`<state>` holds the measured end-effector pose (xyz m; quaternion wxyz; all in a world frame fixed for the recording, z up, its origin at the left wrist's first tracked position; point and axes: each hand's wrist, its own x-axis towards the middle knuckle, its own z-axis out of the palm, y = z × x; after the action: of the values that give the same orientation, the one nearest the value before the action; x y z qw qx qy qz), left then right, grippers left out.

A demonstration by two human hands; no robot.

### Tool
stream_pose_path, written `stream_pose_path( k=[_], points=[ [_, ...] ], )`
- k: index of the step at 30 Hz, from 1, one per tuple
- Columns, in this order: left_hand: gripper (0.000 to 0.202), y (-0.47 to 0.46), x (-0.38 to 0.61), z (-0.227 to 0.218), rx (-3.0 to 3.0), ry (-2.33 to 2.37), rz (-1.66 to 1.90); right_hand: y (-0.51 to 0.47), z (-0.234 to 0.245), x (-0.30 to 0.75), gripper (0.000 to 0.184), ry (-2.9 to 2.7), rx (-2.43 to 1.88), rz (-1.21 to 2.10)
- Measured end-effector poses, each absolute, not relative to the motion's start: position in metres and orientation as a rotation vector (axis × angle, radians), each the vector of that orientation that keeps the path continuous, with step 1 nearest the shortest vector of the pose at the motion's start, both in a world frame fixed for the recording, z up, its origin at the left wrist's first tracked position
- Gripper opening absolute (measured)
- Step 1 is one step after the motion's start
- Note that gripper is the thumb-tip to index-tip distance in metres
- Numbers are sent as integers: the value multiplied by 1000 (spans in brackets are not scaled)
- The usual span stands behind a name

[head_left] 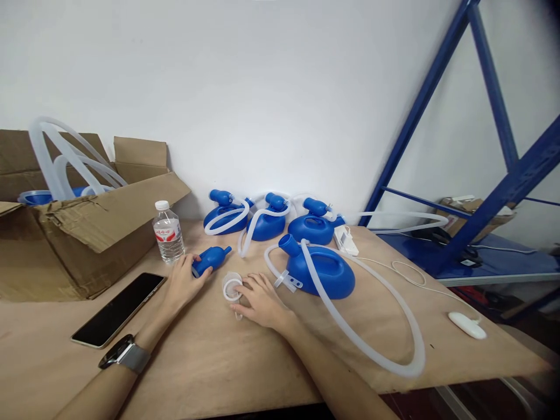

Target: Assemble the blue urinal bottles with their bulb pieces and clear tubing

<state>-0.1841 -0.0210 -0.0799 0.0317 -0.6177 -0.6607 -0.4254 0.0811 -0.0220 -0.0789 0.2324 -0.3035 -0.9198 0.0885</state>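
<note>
My left hand (186, 277) is closed around the wide end of a blue plastic funnel piece (212, 260), which lies on its side with its narrow spout pointing right. Fingers of my right hand (261, 300) grip a small clear plastic cap (232, 287) on the tabletop, and part of the cap is hidden beneath them. Just right of that hand stands a blue urinal bottle (326, 274) with an open neck. A long translucent hose (385, 332) loops around it toward the table's front, and a white clip (289, 281) sits by its base.
Several blue urinal bottles (266, 226) with hoses line the wall. At left are a cardboard box (87, 251) of hoses, a water bottle (168, 233) and a phone (118, 309). A white device (345, 240) and corded white mouse (467, 325) lie right, near a blue rack (490, 227).
</note>
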Motion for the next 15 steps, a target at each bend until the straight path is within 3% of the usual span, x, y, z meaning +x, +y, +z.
stream_pose_path(
  k=[4, 9, 15],
  points=[
    [24, -34, -172, -76, -2096, -1559, -1226, -20, -82, 78, 18, -2452, -946, 308],
    [37, -49, -144, -81, -2513, -1112, -932, -16, -83, 79, 19, -2344, -1008, 417],
    [31, -41, -129, -100, -2535, -1180, -946, -15, -73, 83, 31, -2133, -908, 687]
  ],
)
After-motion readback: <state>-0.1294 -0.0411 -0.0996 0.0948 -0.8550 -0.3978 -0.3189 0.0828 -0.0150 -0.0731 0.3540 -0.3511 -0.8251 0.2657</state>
